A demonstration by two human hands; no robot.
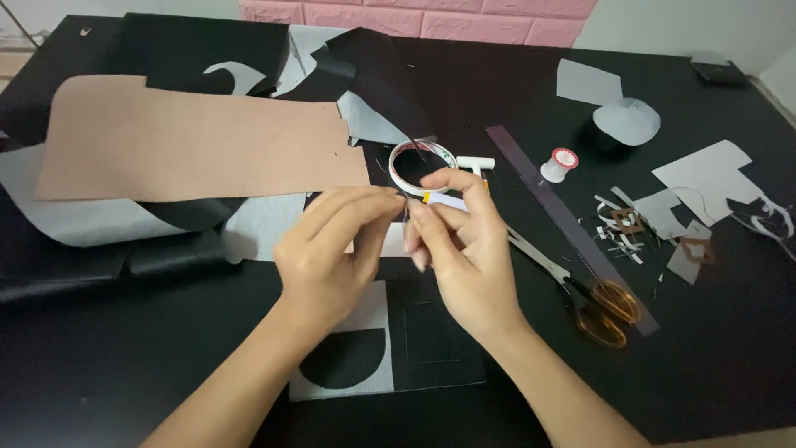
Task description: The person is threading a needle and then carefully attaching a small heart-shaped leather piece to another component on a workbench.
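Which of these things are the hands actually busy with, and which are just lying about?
In use:
- left hand and right hand, fingertips pinched together
- roll of tape, held up by the right hand
- black and white cut pieces right under the hands

Lying about:
- scissors
- dark ruler
- spool of thread
- brown sheet
- paper scraps

scissors (572,290) and ruler (564,216) lie right of the hands (398,249) on the desk (730,348); tape roll (421,166) just behind; cardboard sheet (191,141) behind-left.

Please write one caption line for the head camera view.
Both hands, left hand and right hand, pinch a tape roll above a black table, scissors nearby.
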